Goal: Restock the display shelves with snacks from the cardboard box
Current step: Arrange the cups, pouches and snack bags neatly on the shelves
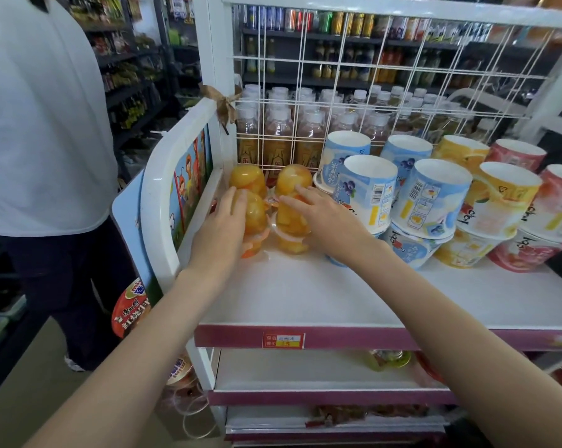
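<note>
Clear cups of yellow fruit jelly stand in stacks at the back left corner of the white top shelf (305,295). My left hand (219,227) lies flat against the left front stack (256,218), its fingers over the top cup. My right hand (324,218) touches the right front stack (291,224) with straight fingers on its upper cup. Two more cups (247,177) stand behind them against the wire grid. The cardboard box is out of view.
Stacked blue, yellow and pink paper tubs (434,195) fill the shelf's right side. Bottled drinks (305,130) stand behind the wire grid. A person in a white shirt (40,124) stands close at the left. The lower shelf (305,373) holds a few packets.
</note>
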The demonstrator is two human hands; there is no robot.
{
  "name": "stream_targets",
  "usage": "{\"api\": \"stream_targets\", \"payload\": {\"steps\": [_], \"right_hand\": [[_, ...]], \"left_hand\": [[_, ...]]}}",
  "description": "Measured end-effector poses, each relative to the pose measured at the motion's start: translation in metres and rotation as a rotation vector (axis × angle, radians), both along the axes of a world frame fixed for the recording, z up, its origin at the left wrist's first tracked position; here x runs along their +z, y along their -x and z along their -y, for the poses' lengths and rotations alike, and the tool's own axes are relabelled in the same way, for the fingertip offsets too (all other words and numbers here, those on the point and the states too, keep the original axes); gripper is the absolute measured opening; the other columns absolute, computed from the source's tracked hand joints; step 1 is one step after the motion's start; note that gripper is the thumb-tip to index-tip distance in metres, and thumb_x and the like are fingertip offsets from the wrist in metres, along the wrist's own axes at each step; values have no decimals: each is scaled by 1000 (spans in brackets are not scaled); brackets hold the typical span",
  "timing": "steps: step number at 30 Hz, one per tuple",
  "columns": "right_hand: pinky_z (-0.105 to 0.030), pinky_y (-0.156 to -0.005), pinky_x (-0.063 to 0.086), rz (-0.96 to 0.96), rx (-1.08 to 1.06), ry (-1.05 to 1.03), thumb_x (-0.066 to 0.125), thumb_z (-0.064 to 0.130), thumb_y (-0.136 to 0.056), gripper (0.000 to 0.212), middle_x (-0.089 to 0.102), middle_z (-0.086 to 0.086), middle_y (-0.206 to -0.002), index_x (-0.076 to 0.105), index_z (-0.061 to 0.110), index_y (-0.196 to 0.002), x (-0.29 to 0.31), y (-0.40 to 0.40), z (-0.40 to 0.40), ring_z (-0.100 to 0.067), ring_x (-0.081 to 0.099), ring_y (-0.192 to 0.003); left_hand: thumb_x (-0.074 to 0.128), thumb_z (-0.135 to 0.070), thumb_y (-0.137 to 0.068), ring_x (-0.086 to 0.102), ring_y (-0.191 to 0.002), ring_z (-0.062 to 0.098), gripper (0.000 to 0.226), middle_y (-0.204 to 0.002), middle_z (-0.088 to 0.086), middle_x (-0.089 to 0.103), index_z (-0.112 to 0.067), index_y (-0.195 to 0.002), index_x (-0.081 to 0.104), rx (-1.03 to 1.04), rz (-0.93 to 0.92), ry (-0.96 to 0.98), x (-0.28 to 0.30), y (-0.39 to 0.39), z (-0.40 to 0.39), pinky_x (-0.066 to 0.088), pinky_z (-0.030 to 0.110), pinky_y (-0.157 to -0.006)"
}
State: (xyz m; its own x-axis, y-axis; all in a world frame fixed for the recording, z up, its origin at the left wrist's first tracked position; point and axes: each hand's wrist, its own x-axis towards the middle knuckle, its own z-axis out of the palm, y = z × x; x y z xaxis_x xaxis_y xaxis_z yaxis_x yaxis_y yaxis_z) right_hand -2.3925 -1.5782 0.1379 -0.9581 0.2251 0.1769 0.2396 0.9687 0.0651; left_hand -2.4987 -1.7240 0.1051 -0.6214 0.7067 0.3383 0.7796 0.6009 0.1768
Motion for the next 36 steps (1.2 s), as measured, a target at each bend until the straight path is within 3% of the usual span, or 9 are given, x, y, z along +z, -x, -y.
{"api": "stream_targets", "payload": {"steps": [7, 10, 13, 16, 20, 24, 31, 33, 36], "right_hand": [[-36, -108, 32, 6, 42, -50, 61, 11, -87, 73, 24, -5, -153, 24, 28, -147, 6, 6, -8, -25, 23, -140], [-38, -111, 26, -2, -1, -113, 57, 6, -87, 73, 15, -14, -154, 21, 25, -148, 0, 2, -4, -31, 15, -142], [-44, -86, 50, -140, -58, -186, 86, 18, -59, 91, 44, -28, -132, 43, 18, -139, -22, 1, 1, -43, 49, -114], [-41, -67, 56, -199, -81, -160, 93, 32, -36, 95, 59, -24, -108, 59, 14, -123, -36, 5, 2, -39, 60, -93], [-40, -66, 55, -215, -51, -159, 94, 31, -35, 87, 62, -20, -98, 64, 13, -115, -31, 5, 2, -38, 63, -88], [-38, -64, 56, -250, -36, -154, 94, 29, -36, 84, 64, -19, -95, 66, 12, -113, -29, 1, 2, -37, 64, -85], [-37, -66, 56, -287, -34, -124, 93, 27, -39, 85, 64, -18, -99, 64, 12, -117, -30, 0, -1, -36, 64, -88], [-36, -78, 54, -299, -32, -67, 90, 27, -50, 87, 61, -16, -111, 56, 9, -127, -26, -3, 2, -35, 61, -100], [-28, -104, 33, -236, -25, -20, 72, 32, -78, 76, 45, -10, -137, 35, 7, -139, -19, -7, 3, -26, 40, -128]], "left_hand": [[78, -41, -66, 53, -101, 37, 77, -131, 17, 44, -9, -127, 43, 97, -123, -46, -11, -4, -5, 50, 35, -75], [72, -38, -74, 35, -126, 36, 74, -141, 16, 35, -7, -132, 37, 82, -198, 27, -4, -8, -8, 35, 39, -101], [57, -7, -86, 7, -143, 28, 77, -156, 7, 7, -14, -147, 11, -44, -174, 81, 1, -1, -4, 11, 40, -115], [49, 0, -89, 9, -142, 29, 76, -157, 0, 3, -27, -148, 8, -73, -103, 58, 1, -2, 3, 23, 42, -112], [46, -2, -92, 27, -136, 35, 69, -156, 1, 11, -27, -147, 15, -38, -71, -32, -3, 0, -1, 39, 46, -102], [45, -6, -94, 25, -134, 39, 65, -155, 1, 12, -28, -147, 14, 11, -44, -48, -4, -1, -7, 38, 46, -102], [63, -14, -85, 23, -133, 35, 76, -150, 0, 20, -31, -145, 20, 3, 30, -73, 2, 1, -12, 36, 45, -103], [64, -18, -86, 22, -133, 34, 76, -150, 0, 20, -31, -145, 19, 6, 34, -86, 0, 0, -13, 34, 44, -104], [65, -21, -86, 22, -133, 35, 77, -150, 0, 22, -29, -146, 17, 17, 17, -111, -5, 2, -13, 32, 44, -106]]}}
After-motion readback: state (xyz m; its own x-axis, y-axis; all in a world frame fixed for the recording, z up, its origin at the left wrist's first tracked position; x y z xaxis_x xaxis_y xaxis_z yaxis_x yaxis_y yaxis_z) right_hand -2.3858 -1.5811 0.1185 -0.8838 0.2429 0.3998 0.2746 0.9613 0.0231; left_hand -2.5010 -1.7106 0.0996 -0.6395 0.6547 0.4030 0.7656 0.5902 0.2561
